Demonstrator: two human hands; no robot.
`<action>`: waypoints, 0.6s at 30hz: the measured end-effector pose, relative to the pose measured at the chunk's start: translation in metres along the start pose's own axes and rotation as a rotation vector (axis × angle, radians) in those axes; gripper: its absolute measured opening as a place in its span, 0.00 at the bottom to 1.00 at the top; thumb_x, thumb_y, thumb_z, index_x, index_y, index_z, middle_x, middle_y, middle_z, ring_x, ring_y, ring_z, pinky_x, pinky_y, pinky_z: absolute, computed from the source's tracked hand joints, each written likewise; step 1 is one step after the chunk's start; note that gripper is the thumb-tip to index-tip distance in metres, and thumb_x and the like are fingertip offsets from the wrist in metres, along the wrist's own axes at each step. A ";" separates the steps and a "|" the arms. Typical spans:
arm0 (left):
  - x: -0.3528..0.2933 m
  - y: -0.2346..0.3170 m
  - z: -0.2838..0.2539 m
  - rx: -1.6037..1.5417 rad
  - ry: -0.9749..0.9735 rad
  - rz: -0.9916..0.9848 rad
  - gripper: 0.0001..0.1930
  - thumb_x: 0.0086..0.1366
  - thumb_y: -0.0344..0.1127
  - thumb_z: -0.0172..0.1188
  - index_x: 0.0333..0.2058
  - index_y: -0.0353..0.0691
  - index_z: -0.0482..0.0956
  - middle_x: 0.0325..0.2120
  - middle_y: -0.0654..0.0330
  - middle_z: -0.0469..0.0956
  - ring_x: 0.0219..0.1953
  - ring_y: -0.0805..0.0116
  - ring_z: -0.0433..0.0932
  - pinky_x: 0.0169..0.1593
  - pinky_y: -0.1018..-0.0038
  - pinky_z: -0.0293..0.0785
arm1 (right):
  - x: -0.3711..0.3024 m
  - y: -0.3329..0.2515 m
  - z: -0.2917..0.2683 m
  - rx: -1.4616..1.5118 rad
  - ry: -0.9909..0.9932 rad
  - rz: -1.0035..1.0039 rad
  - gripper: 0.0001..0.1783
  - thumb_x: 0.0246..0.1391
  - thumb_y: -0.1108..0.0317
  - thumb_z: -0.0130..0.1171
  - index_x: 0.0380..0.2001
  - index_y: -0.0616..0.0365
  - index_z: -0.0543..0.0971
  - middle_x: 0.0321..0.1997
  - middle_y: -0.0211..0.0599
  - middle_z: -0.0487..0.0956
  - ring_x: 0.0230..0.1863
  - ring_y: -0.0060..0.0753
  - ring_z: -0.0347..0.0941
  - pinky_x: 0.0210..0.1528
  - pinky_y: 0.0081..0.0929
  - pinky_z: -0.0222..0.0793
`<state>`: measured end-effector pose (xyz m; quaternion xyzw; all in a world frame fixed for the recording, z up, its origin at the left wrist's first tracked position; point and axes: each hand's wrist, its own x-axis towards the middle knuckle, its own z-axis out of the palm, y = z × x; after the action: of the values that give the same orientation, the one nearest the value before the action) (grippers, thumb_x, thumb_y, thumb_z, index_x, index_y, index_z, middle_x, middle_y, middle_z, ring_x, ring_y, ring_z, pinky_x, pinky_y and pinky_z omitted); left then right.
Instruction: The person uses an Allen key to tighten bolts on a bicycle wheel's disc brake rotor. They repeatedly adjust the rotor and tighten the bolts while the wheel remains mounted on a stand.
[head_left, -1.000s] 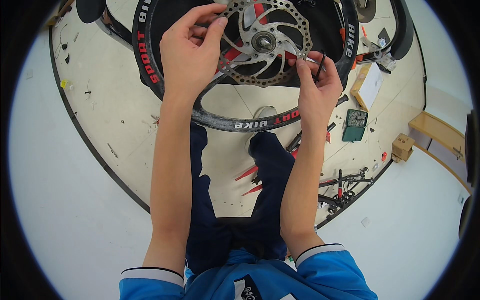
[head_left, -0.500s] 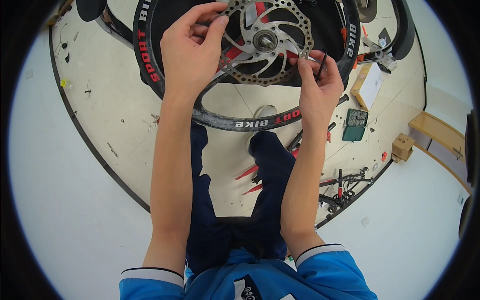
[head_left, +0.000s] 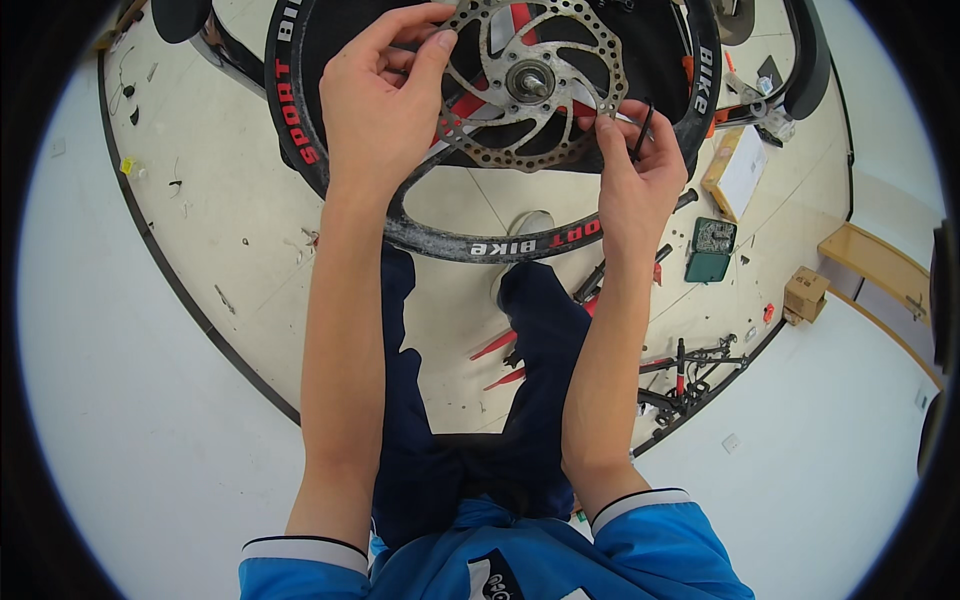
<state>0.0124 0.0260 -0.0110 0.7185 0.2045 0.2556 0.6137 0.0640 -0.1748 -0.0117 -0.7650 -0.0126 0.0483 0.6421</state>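
Observation:
A silver brake disc (head_left: 498, 95) with a drilled rim lies around the axle hub (head_left: 531, 82) of a bicycle wheel with a black tyre (head_left: 440, 243) and red spokes. My left hand (head_left: 385, 95) pinches the disc's left rim, its thumb and forefinger closed on the edge. On the lower right rim, the thumb and fingertips of my right hand (head_left: 640, 165) close on the disc too. A thin black hex key (head_left: 643, 132) sticks up from between that hand's fingers. The fingers partly hide the rim where they grip it.
The wheel rests over a black seat between two armrests (head_left: 235, 60). On the floor to the right lie a flat box (head_left: 737, 172), an open green tool case (head_left: 712, 250), bicycle frame parts (head_left: 685, 385) and small scattered pieces. A cardboard box (head_left: 805, 293) stands by the wall.

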 end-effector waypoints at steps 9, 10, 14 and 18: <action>0.001 0.000 0.000 -0.005 -0.003 0.001 0.12 0.68 0.28 0.64 0.50 0.37 0.84 0.36 0.67 0.81 0.31 0.85 0.72 0.35 0.87 0.69 | 0.000 0.001 -0.001 0.019 -0.009 0.011 0.12 0.61 0.75 0.61 0.46 0.65 0.74 0.33 0.33 0.85 0.23 0.07 0.65 0.24 0.12 0.57; 0.001 0.000 0.000 -0.002 -0.002 0.000 0.12 0.68 0.29 0.65 0.50 0.37 0.84 0.36 0.67 0.81 0.31 0.85 0.72 0.35 0.87 0.69 | 0.000 0.001 -0.001 0.015 -0.010 0.010 0.12 0.61 0.75 0.61 0.46 0.65 0.74 0.33 0.33 0.85 0.23 0.07 0.65 0.24 0.12 0.57; 0.001 -0.001 0.000 0.000 0.000 0.009 0.12 0.68 0.29 0.65 0.49 0.37 0.84 0.36 0.67 0.81 0.31 0.85 0.72 0.35 0.87 0.69 | 0.000 0.000 0.000 0.016 -0.006 0.011 0.12 0.61 0.74 0.61 0.46 0.66 0.74 0.33 0.33 0.85 0.22 0.07 0.65 0.24 0.12 0.57; 0.002 -0.001 0.000 -0.002 -0.001 0.013 0.12 0.68 0.29 0.65 0.49 0.37 0.84 0.36 0.66 0.81 0.31 0.85 0.72 0.36 0.87 0.70 | 0.000 0.001 0.000 0.010 -0.008 0.010 0.12 0.61 0.74 0.61 0.46 0.66 0.74 0.33 0.33 0.85 0.22 0.07 0.65 0.24 0.12 0.57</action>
<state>0.0139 0.0272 -0.0118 0.7194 0.1994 0.2594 0.6127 0.0642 -0.1754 -0.0125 -0.7616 -0.0114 0.0546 0.6456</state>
